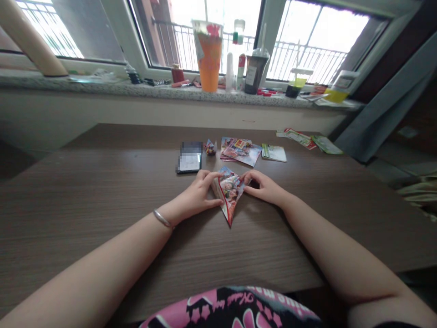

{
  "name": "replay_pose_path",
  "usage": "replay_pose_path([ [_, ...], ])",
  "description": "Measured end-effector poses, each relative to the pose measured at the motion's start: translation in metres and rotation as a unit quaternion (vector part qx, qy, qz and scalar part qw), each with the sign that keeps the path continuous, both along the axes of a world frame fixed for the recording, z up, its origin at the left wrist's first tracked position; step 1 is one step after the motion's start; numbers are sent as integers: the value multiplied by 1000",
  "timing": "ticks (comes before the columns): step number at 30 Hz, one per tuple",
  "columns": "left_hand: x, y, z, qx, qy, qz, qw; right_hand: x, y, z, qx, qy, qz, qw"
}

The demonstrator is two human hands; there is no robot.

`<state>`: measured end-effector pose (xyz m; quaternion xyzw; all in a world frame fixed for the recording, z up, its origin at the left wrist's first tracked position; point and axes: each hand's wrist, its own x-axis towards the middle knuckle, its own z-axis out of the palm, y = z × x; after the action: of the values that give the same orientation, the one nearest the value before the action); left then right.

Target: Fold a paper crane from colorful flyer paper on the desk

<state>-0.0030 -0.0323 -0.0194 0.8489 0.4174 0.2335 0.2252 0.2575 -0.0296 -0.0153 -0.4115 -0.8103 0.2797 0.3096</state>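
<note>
A folded piece of printed paper, shaped like a downward-pointing kite, lies on the brown wooden table. My left hand, with a silver bangle on the wrist, pinches its left edge. On the opposite side, my right hand pinches the paper's right corner. Both hands' fingers are closed on the paper, which rests on the table between them.
A phone lies just beyond the hands. Next to it sit a small folded paper figure, a stack of colourful sheets and more leaflets to the right. Cups and bottles crowd the window sill, including an orange cup.
</note>
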Motion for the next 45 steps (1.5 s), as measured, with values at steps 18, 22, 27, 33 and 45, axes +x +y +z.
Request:
replay_pose_path([
  [18,-13,-14,14,148,144,-55,977,7,-21,7,24,-130,61,989],
  [22,-15,-17,12,163,164,-80,970,5,-26,10,37,-132,78,988],
  [27,-14,-17,13,159,151,-94,971,3,-28,14,51,-164,107,979],
  [33,-21,-14,26,117,202,-83,969,3,-24,20,102,-228,85,965],
  [45,-39,-10,44,97,328,-22,939,2,-26,28,136,-299,43,943],
])
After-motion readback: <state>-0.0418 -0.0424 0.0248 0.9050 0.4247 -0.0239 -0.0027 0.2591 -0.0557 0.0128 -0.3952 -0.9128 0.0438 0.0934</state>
